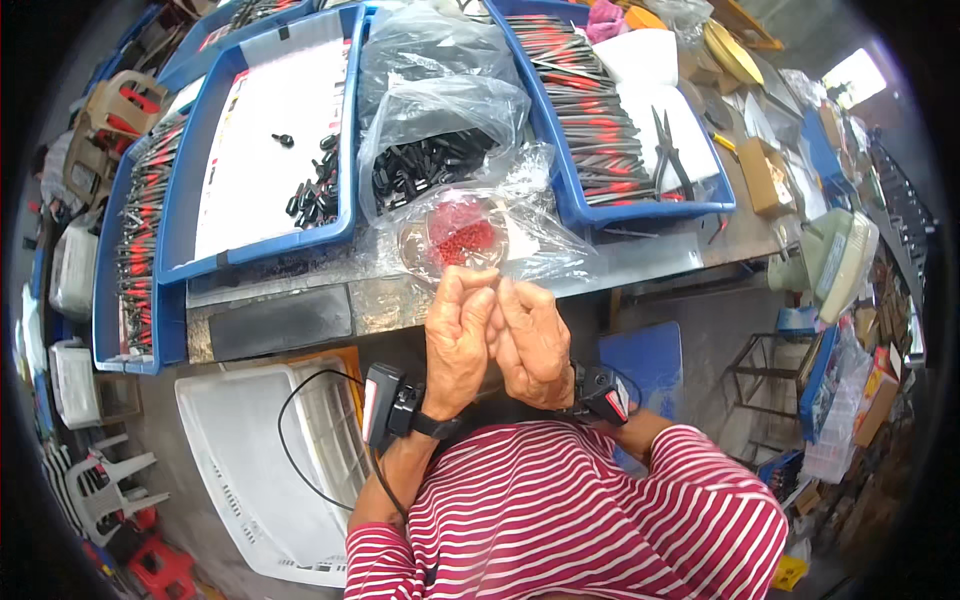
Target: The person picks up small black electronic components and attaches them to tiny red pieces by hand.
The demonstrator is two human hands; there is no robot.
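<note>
My left hand (457, 338) and my right hand (535, 342) meet at the table's front edge, fingertips pinched close together. What they hold, if anything, is too small or hidden to make out. Just beyond the fingertips is a round clear dish (412, 250) with small red pieces (462, 232) in it. Behind the dish lies a clear plastic bag (440, 100), its mouth showing many small black parts (430, 160). More black parts (318, 190) lie in the blue tray (352, 150) to the left, on a white sheet.
A blue tray (640, 213) at the right holds rows of black-and-red slim pieces (590, 120) and pliers (668, 155). Another blue tray (172, 340) with similar pieces stands far left. Below the table are a white plastic crate (250, 470) and a blue panel (645, 365).
</note>
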